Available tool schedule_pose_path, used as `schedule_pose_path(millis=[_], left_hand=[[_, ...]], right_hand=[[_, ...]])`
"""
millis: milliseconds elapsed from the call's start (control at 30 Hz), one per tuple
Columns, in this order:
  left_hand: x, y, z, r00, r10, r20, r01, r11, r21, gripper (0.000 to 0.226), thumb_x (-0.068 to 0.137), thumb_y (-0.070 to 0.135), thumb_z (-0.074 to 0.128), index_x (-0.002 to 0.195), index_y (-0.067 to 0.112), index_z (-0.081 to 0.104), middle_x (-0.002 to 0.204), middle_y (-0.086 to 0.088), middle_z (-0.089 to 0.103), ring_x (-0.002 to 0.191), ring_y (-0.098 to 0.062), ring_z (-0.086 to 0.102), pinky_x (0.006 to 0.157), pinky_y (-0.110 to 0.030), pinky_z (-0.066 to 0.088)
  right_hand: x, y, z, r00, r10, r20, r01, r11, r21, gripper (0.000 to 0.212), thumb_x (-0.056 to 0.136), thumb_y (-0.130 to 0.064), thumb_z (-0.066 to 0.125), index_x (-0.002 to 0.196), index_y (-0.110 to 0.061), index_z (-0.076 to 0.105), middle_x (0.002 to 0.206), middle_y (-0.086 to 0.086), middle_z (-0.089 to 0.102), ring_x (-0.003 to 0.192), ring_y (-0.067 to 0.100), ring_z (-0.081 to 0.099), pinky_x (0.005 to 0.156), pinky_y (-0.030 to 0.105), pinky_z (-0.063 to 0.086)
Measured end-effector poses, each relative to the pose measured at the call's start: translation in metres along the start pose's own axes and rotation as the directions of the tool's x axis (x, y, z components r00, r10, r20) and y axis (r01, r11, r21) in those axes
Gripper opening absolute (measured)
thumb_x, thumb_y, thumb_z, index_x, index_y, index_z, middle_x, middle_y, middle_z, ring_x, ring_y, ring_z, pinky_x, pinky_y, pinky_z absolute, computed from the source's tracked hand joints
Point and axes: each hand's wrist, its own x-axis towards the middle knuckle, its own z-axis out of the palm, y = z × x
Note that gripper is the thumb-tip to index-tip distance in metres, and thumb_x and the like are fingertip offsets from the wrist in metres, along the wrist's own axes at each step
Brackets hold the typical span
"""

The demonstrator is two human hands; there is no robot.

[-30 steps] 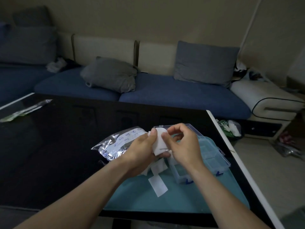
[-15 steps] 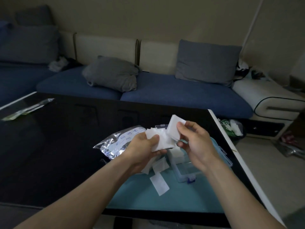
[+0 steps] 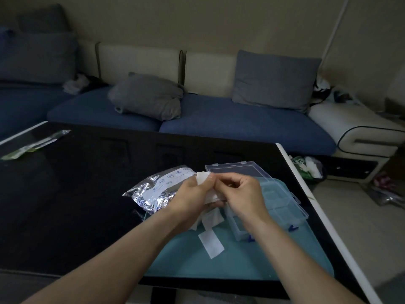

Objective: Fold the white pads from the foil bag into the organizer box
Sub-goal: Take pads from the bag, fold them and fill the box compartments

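Mat: a blue-green mat (image 3: 241,260) lies on the near right part of the black table (image 3: 65,205).
Loose pads: one white pad (image 3: 211,244) lies flat on the mat, with more pads (image 3: 211,218) just behind it, under the hands.
Left hand: the left hand (image 3: 192,198) holds a bunch of white pads (image 3: 202,177) with its fingers curled around them.
Right hand: the right hand (image 3: 243,195) pinches the same bunch, touching the left hand.
Box: the clear box (image 3: 280,205) sits on the mat under the right hand, with its lid (image 3: 238,168) open.
Bag: the shiny bag (image 3: 157,189) lies on the table, left of the hands.
Wrapper: a thin wrapper (image 3: 35,144) lies far left.
Sofa: a blue sofa (image 3: 241,130) with grey pillows (image 3: 149,95) stands behind.
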Motion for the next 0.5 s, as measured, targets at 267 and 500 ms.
schedule_pose_path(millis=[267,500], left_hand=[[-0.005,0.013,-0.006,0.999,0.0,0.046,0.007,0.988,-0.154,0.027,0.105,0.013,0.04,0.099,-0.003,0.061,0.085,-0.015,0.074,0.08,-0.027,0.072,0.078,-0.04,0.061],[0.0,0.007,-0.01,0.999,0.001,-0.034,-0.005,0.991,-0.136,0.034,0.106,0.015,0.039,0.122,-0.013,0.049,0.098,-0.028,0.069,0.081,-0.034,0.073,0.07,-0.037,0.062]], right_hand=[[0.006,-0.008,-0.025,0.995,0.066,0.072,-0.053,0.983,-0.175,0.018,0.086,-0.026,0.078,0.103,-0.024,0.072,0.094,-0.007,0.073,0.087,0.008,0.068,0.065,0.021,0.05],[0.014,-0.009,-0.05,0.986,0.163,-0.045,-0.154,0.976,0.153,0.01,0.09,-0.018,0.072,0.1,-0.013,0.072,0.089,0.004,0.076,0.076,0.014,0.071,0.062,0.026,0.052]])
